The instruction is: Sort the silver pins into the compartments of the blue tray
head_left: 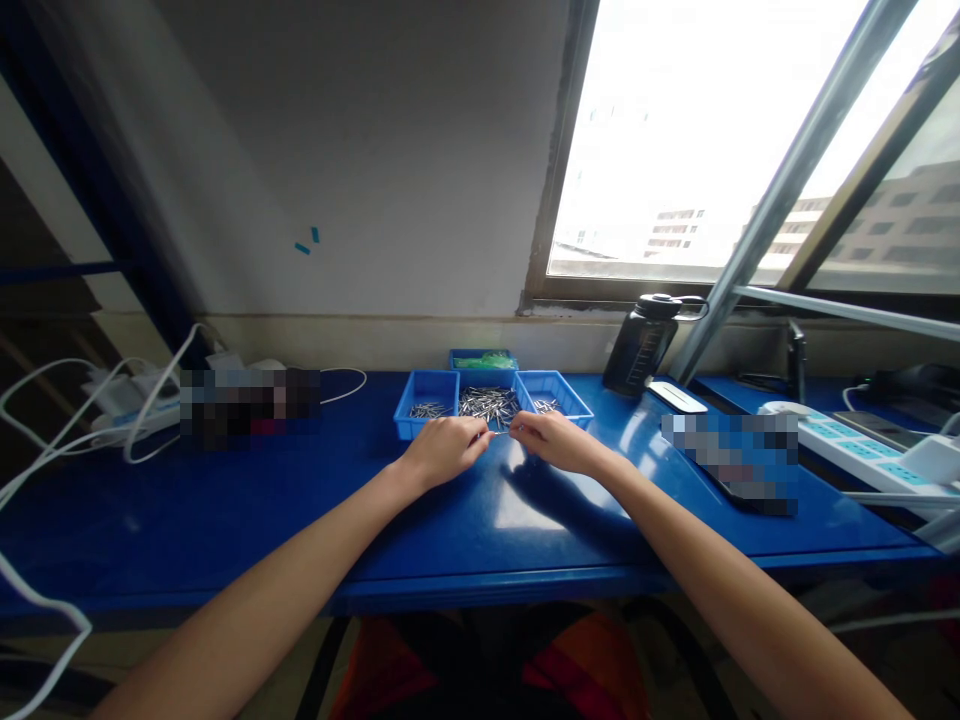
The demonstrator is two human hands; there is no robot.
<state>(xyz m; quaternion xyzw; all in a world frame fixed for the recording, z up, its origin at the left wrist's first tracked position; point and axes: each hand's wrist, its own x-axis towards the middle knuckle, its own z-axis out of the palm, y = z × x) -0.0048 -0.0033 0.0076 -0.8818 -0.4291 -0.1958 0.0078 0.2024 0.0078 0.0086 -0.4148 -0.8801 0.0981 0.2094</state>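
Evidently, left hand [448,448] and right hand [561,440] pinch a thin piece [502,433] near blue trays [411,430].

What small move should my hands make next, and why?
I'd probably lift both hands slightly together for a closer look: the left hand and right hand seem to pinch a thin metal piece across a narrow gap, and whether it is one part or two is too small to tell.

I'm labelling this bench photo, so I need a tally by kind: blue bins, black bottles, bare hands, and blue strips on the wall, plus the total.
Blue bins: 4
Black bottle: 1
Bare hands: 2
Blue strips on the wall: 2
Total: 9
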